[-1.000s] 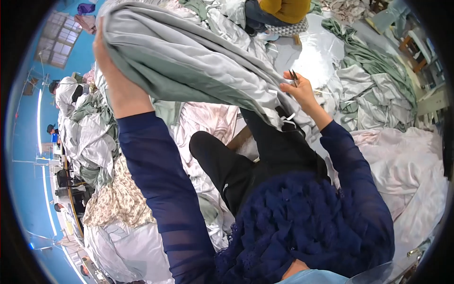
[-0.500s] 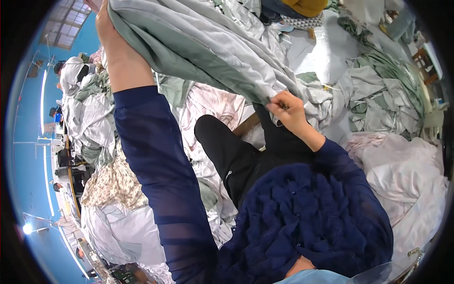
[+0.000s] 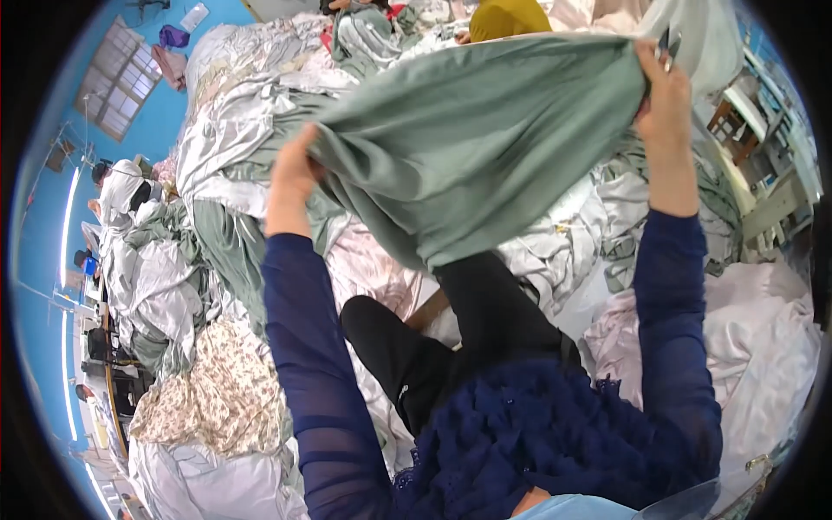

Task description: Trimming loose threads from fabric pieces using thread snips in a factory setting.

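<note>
A large sage-green cloth (image 3: 468, 130) with a pale edge is stretched in the air between my hands, above my knees. My left hand (image 3: 297, 169) is closed on its left end, where the fabric gathers into folds. At the upper right, my right hand (image 3: 666, 91) grips the opposite corner. A small dark and shiny metal tool (image 3: 666, 50), which looks like thread snips, sticks up from the right fingers. The middle of the cloth sags down to my thigh.
Heaps of white and green fabric (image 3: 234, 139) surround me. A floral cloth (image 3: 212, 390) lies at the left, a pale pink pile (image 3: 745, 338) at the right. Beyond the cloth is a person in mustard yellow (image 3: 510, 19). Other people and lights line the blue wall (image 3: 43, 286).
My right hand has moved up and out to the right, spreading the bunched cloth wide so its green face shows. The left hand has come lower and nearer. The view has shifted.
</note>
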Demonstrator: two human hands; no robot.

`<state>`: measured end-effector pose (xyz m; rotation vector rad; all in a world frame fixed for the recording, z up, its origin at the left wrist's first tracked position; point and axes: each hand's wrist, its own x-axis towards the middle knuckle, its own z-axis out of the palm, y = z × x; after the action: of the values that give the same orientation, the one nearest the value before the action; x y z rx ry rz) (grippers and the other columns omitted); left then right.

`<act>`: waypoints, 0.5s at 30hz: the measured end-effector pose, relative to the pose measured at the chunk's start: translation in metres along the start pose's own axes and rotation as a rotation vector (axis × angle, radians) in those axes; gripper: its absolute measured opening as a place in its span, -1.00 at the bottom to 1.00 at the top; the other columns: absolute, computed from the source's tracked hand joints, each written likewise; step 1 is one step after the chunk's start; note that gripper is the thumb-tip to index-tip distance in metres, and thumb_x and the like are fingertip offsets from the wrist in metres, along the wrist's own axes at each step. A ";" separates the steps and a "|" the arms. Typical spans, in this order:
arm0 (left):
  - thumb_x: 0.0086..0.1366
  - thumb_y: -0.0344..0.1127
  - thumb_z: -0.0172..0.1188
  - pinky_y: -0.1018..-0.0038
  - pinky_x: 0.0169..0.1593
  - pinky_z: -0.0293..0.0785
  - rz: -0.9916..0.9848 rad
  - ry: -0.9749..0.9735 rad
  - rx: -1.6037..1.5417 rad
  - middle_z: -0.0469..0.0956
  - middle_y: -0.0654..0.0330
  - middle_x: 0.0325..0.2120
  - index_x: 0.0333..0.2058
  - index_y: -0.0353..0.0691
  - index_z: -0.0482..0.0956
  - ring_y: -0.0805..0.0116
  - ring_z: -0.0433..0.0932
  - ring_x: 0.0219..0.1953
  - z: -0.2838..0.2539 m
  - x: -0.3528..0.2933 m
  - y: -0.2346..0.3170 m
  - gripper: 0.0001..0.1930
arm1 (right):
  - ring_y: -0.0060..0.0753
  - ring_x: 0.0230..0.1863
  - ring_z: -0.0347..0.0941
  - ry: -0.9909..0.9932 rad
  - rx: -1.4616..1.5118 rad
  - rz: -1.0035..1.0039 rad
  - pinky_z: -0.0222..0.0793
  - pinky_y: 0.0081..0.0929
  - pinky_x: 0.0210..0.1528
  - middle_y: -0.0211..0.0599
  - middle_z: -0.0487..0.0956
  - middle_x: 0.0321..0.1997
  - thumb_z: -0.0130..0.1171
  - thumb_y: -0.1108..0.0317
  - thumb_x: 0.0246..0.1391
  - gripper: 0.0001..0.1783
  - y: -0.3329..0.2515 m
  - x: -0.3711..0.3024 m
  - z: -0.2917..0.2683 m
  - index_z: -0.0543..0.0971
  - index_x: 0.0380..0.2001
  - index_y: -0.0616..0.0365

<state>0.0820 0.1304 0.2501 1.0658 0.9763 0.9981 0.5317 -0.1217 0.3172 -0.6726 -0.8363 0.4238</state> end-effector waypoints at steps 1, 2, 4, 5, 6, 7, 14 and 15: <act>0.30 -0.06 0.16 0.23 -0.03 0.50 -0.134 -0.003 0.228 0.55 0.09 -0.16 -0.05 -0.33 0.45 0.22 0.55 -0.08 -0.008 0.005 -0.015 -0.56 | -0.54 -0.39 0.46 -0.018 0.023 -0.015 0.41 -0.53 -0.33 -0.47 0.55 -0.37 0.22 0.38 0.12 -0.90 -0.011 0.017 0.020 0.60 -0.29 0.11; 0.30 -0.04 0.16 0.25 -0.02 0.50 -0.274 -0.007 0.451 0.52 0.08 -0.12 0.02 -0.34 0.40 0.22 0.54 -0.05 -0.006 0.009 -0.024 -0.50 | -0.53 -0.41 0.45 -0.068 -0.011 0.046 0.41 -0.52 -0.33 -0.46 0.56 -0.35 0.19 0.38 0.13 -0.88 -0.018 0.035 0.041 0.61 -0.25 0.10; 0.29 0.00 0.17 0.29 -0.05 0.50 -0.005 -0.055 0.387 0.44 0.05 -0.02 0.13 -0.32 0.28 0.18 0.52 -0.02 0.099 -0.029 -0.054 -0.39 | -0.51 -0.42 0.45 -0.090 -0.097 0.093 0.42 -0.51 -0.32 -0.44 0.58 -0.32 0.17 0.39 0.14 -0.85 -0.025 0.051 0.058 0.61 -0.22 0.10; 0.22 -0.04 0.24 0.35 -0.09 0.51 0.076 -0.185 0.215 0.45 0.09 -0.06 0.18 -0.32 0.22 0.22 0.53 -0.08 0.131 -0.052 -0.055 -0.32 | -0.47 -0.46 0.47 -0.130 -0.070 0.133 0.42 -0.48 -0.39 -0.38 0.57 -0.40 0.15 0.45 0.10 -0.91 -0.028 0.051 0.082 0.60 -0.33 0.17; 0.16 -0.08 0.31 0.40 -0.13 0.53 0.165 -0.284 0.055 0.47 0.12 -0.09 0.22 -0.32 0.16 0.27 0.54 -0.13 0.147 -0.074 -0.054 -0.23 | -0.42 -0.50 0.49 -0.186 -0.017 0.184 0.43 -0.45 -0.45 -0.31 0.56 -0.49 0.13 0.51 0.05 -0.93 -0.023 0.051 0.110 0.58 -0.44 0.25; 0.07 -0.16 0.38 0.40 -0.12 0.52 0.308 -0.407 -0.095 0.40 0.11 0.00 0.21 -0.34 0.17 0.26 0.53 -0.10 0.166 -0.094 -0.062 -0.19 | -0.42 -0.50 0.49 -0.200 -0.006 0.174 0.43 -0.45 -0.45 -0.31 0.56 -0.49 0.13 0.51 0.05 -0.93 -0.026 0.052 0.131 0.58 -0.44 0.25; 0.04 -0.44 0.21 0.11 -0.12 0.45 0.787 0.132 0.707 0.37 -0.07 -0.04 0.02 -0.25 0.31 -0.10 0.43 -0.02 0.219 -0.131 -0.141 -0.49 | -0.26 -0.50 0.50 -0.262 0.199 0.276 0.48 -0.18 -0.44 -0.23 0.51 -0.56 0.16 0.32 0.01 -0.83 -0.044 0.169 0.145 0.54 -0.55 0.18; 0.05 -0.43 0.17 0.10 -0.15 0.45 0.732 0.141 0.798 0.43 -0.07 -0.10 -0.04 -0.23 0.37 -0.09 0.46 -0.05 0.215 -0.116 -0.160 -0.56 | -0.24 -0.46 0.51 -0.612 0.596 0.561 0.49 -0.18 -0.41 -0.21 0.53 -0.53 0.19 0.30 -0.01 -0.85 -0.053 0.205 0.125 0.55 -0.50 0.16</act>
<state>0.2837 -0.0579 0.1536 2.1413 1.1593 1.3080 0.5624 0.0074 0.5245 -0.1948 -1.0162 1.3748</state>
